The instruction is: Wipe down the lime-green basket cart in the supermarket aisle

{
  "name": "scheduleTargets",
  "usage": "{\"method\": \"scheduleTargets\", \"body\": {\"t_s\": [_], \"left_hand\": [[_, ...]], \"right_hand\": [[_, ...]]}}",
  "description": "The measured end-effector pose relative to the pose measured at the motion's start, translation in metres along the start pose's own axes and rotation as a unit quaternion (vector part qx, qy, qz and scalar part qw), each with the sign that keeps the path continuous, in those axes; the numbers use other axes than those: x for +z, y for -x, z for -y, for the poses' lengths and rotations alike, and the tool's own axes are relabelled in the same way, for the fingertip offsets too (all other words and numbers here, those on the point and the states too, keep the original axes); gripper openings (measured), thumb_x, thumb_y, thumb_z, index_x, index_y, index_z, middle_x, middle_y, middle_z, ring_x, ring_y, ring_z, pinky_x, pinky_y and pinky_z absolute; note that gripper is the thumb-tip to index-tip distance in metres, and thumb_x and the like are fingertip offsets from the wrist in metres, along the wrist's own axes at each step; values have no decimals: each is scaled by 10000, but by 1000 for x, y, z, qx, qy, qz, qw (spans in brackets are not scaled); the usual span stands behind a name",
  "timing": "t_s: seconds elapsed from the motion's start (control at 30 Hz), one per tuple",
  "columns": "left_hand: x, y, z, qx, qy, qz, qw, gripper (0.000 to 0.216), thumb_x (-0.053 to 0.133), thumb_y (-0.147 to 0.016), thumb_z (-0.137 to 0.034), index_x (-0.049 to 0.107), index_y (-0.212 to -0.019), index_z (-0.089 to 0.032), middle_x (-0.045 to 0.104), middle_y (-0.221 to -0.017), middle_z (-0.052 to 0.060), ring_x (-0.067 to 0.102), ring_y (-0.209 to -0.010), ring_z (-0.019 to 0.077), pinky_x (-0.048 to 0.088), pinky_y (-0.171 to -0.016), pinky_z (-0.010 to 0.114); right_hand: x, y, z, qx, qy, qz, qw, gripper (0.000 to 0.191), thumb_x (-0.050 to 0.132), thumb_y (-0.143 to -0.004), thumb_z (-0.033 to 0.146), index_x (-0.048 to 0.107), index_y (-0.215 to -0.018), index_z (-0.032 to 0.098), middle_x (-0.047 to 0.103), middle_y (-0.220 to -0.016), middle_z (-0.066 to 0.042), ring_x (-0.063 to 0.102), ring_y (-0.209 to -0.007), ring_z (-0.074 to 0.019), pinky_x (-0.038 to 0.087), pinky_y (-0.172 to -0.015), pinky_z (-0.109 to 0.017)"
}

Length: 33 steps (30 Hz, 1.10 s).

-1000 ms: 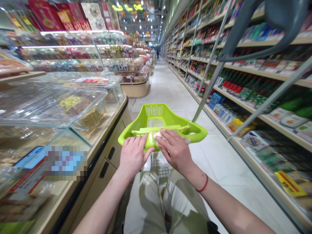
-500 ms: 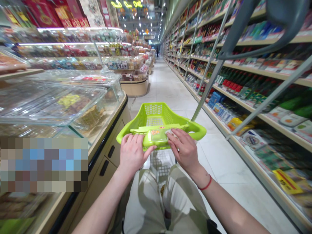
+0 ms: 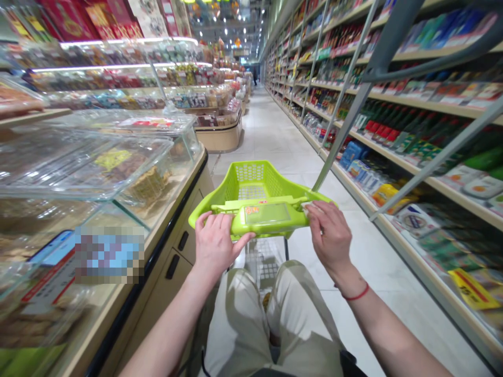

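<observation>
A bright green plastic shopping cart (image 3: 257,178) stands in front of my knees, with a clear-covered panel (image 3: 269,212) in the middle of its handle. My left hand (image 3: 214,238) is closed over the left part of the handle, its thumb along the near side. At the right end of the handle, my right hand (image 3: 330,230) pinches a small white wipe (image 3: 305,208), mostly hidden under the fingers. Its fingertips touch the green plastic there. A red string bracelet (image 3: 358,294) circles my right wrist.
On the left runs a counter (image 3: 192,199) with clear-lidded food bins (image 3: 118,157). Stocked shelves (image 3: 393,136) line the right side, with slanted metal poles (image 3: 341,141) and a grey ladder-like part (image 3: 377,68) in front. A pale tiled aisle (image 3: 261,125) leads ahead between displays.
My right hand has slid right along the handle with the white wipe, from the middle panel to the right end. My left hand keeps its hold on the left part.
</observation>
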State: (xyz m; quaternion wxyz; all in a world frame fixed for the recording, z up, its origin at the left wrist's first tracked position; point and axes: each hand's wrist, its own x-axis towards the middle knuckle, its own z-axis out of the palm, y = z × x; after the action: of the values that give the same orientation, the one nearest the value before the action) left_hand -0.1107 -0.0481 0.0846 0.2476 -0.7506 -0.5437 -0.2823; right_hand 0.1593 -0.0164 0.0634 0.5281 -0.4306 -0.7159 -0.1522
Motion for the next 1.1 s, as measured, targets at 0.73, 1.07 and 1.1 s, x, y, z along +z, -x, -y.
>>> {"method": "scheduleTargets", "body": {"t_s": [0.73,1.07,1.1], "left_hand": [[-1,2,9,2,-1,-28,1000,520,602,-809,-666,596,-944,-164,693,-836,59,656,-825,245,319,-1064,496],[0,3,9,5,-20,-32,999,543,574,-819,-683,598,-951,-157,690,-828,68,648,-811,250,353,-1027,480],[0,3,9,6,-20,-31,999,546,577,-817,-683,599,-953,-155,690,-832,69,647,-814,251,351,-1029,481]], "right_hand": [[-24,-41,-47,104,-76,182,975,295,476,-953,306,754,-1006,226,733,-1125,-66,690,-1058,-238,550,-977,-428],[-5,-33,-33,92,-6,105,990,261,489,-948,277,734,-933,190,740,-1007,-98,674,-1008,-260,532,-942,-477],[-5,-27,-23,76,-1,90,993,252,483,-957,256,724,-980,186,730,-1029,-103,667,-1007,-255,524,-952,-485]]}}
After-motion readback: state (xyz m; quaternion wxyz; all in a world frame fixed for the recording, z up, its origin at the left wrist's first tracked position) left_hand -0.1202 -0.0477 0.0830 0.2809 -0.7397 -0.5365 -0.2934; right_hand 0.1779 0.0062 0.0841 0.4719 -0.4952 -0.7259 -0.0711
